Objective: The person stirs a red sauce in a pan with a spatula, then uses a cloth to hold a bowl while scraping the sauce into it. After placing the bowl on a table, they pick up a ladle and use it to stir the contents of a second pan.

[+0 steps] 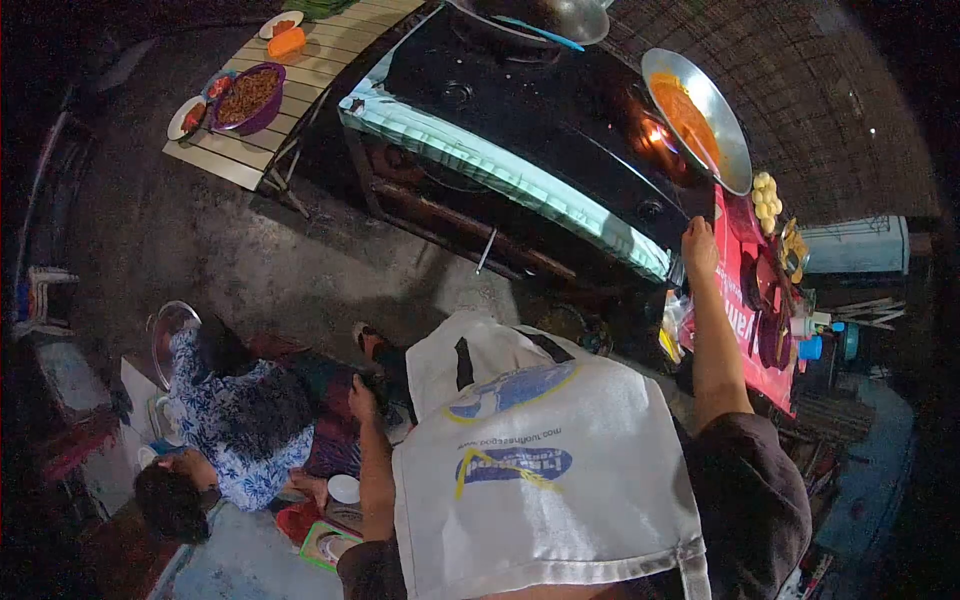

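Note:
My right hand [700, 248] is closed at the right front corner of the black stove [520, 110]. A thin pale line, perhaps a rod or handle, runs from the stove top to its fingers; what they grip is not clear. Just beyond, a metal wok [738, 130] holds orange-red sauce [685, 115], with a flame [656, 136] beside it. My left hand [362, 398] hangs low at my side in dim light, fingers curled; anything inside is hidden. A white printed apron [550, 480] covers my front.
Another wok [590, 22] with a blue-handled utensil [540, 33] sits at the back. A slatted table [330, 60] carries a purple basket [262, 118] of food and plates. Right of the stove lies a red printed sheet [735, 300]. A person [250, 430] sits low at left.

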Demonstrator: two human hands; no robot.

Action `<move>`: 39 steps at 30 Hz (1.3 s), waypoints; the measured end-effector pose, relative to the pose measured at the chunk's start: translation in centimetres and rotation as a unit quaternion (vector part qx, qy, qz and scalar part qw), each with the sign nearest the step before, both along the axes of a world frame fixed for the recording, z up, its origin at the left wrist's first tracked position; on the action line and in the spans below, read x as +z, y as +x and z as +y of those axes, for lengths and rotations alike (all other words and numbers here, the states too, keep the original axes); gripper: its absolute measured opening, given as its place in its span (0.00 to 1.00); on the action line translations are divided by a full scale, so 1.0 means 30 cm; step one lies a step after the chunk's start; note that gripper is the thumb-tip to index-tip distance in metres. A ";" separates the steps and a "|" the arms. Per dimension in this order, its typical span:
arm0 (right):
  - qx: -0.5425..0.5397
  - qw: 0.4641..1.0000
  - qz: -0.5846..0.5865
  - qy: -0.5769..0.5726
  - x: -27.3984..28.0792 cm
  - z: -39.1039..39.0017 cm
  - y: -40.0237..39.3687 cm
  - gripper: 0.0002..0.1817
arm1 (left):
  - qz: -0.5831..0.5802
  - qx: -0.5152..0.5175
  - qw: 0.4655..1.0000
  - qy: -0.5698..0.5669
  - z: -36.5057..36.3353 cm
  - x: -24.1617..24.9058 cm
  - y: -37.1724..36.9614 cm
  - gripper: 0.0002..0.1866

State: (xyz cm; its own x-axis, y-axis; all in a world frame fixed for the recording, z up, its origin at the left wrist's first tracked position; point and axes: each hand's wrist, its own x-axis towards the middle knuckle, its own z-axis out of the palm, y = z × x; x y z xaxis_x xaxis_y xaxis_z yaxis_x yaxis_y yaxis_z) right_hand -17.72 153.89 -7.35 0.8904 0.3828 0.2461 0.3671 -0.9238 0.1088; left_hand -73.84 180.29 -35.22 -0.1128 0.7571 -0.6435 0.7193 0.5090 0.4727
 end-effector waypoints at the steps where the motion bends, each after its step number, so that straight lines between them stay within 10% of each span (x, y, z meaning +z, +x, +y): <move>1: 0.006 1.000 0.000 0.016 0.005 0.009 -0.015 0.07 | 0.016 0.019 1.000 -0.010 -0.002 0.040 0.023 0.34; 23: 0.227 0.974 0.002 -0.018 -0.054 0.881 0.195 0.08 | 0.020 -0.011 1.000 0.019 -0.089 -0.043 -0.034 0.38; 39: 0.267 0.959 0.022 0.095 0.043 0.582 -0.154 0.07 | 0.040 0.027 0.999 -0.026 -0.138 0.067 -0.019 0.39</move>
State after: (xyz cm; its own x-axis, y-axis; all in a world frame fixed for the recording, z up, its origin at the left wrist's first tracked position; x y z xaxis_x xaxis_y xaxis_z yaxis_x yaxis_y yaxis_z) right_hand -22.36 171.33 -6.08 0.5907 0.7390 0.3240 0.7938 -0.6042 -0.0691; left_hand -74.42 176.14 -33.20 -0.2049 0.7144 -0.6690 0.7240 0.5706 0.3876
